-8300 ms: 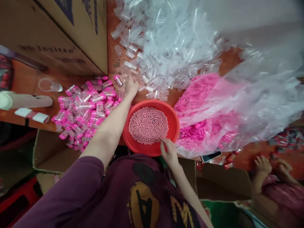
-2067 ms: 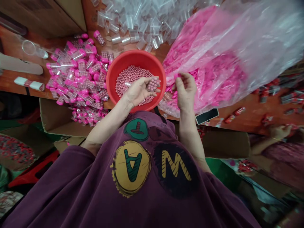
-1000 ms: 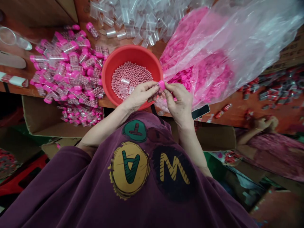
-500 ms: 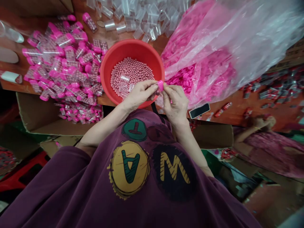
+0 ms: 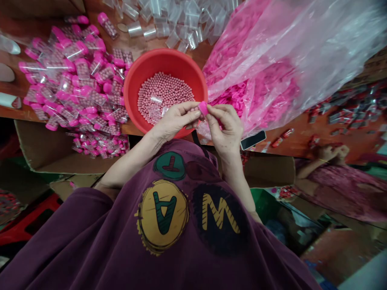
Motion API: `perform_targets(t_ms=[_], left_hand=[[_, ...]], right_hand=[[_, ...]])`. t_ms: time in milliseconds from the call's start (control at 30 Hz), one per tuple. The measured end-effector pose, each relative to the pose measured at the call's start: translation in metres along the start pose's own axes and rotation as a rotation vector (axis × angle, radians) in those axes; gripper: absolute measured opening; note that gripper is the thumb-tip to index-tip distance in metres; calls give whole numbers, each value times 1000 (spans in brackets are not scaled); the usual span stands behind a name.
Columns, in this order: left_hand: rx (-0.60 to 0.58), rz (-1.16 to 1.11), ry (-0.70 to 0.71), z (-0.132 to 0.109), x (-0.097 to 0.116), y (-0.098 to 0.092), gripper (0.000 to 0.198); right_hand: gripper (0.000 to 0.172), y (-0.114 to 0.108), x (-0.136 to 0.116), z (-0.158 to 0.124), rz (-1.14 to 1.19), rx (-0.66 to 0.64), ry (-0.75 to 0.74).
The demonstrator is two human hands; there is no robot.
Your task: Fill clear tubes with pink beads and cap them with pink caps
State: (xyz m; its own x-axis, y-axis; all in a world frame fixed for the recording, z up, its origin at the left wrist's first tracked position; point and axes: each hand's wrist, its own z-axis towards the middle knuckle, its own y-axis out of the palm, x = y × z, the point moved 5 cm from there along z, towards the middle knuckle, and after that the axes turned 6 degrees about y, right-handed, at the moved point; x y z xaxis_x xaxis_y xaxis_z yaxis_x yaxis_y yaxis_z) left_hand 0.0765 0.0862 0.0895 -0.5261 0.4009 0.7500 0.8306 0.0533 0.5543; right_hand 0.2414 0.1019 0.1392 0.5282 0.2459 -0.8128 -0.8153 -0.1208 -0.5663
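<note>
Across the wooden desk (image 5: 137, 47), filled pink-capped tubes (image 5: 79, 86) lie heaped left of a red basin (image 5: 133, 88) of pink beads (image 5: 165, 94), empty clear tubes (image 5: 163, 28) remain beyond it, and the left hand (image 5: 175, 120) and right hand (image 5: 225, 127) pinch a pink cap (image 5: 203, 108) together, though their fingers hide whatever it sits on.

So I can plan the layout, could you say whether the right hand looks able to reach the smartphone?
Probably yes: the smartphone lies just beside the right hand, with only the plastic bag's edge nearby, though that hand is pinching a pink cap.
</note>
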Motion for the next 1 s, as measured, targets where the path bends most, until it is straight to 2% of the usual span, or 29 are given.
perform_targets(t_ms=[167, 267, 433, 567, 633, 700, 767, 833, 900, 967, 1000], left_hand=[[13, 24, 33, -3, 0, 6, 27], [55, 95, 100, -7, 6, 12, 23], [119, 170, 194, -9, 15, 11, 14], [41, 165, 89, -6, 13, 2, 20], [8, 165, 39, -7, 11, -3, 27], [-10, 173, 36, -7, 9, -6, 32], [-22, 174, 48, -8, 6, -8, 33], [-12, 158, 50, -8, 2, -10, 32], [17, 134, 50, -8, -2, -12, 28], [50, 121, 54, -8, -4, -14, 25], [64, 122, 52, -8, -4, -14, 24]], right_hand=[[28, 0, -5, -3, 9, -2, 32], [32, 5, -5, -7, 30, -5, 76], [35, 7, -7, -8, 40, -64, 22], [34, 2, 2, -5, 64, -153, 10], [39, 4, 14, -4, 107, -110, 72], [49, 11, 28, -5, 165, -22, 136], [50, 19, 35, -7, 191, 45, 173], [42, 26, 34, -9, 153, 51, 167], [37, 30, 26, -11, 73, -7, 114], [40, 32, 17, -13, -11, -82, 37], [46, 33, 14, -14, -53, -112, 7]])
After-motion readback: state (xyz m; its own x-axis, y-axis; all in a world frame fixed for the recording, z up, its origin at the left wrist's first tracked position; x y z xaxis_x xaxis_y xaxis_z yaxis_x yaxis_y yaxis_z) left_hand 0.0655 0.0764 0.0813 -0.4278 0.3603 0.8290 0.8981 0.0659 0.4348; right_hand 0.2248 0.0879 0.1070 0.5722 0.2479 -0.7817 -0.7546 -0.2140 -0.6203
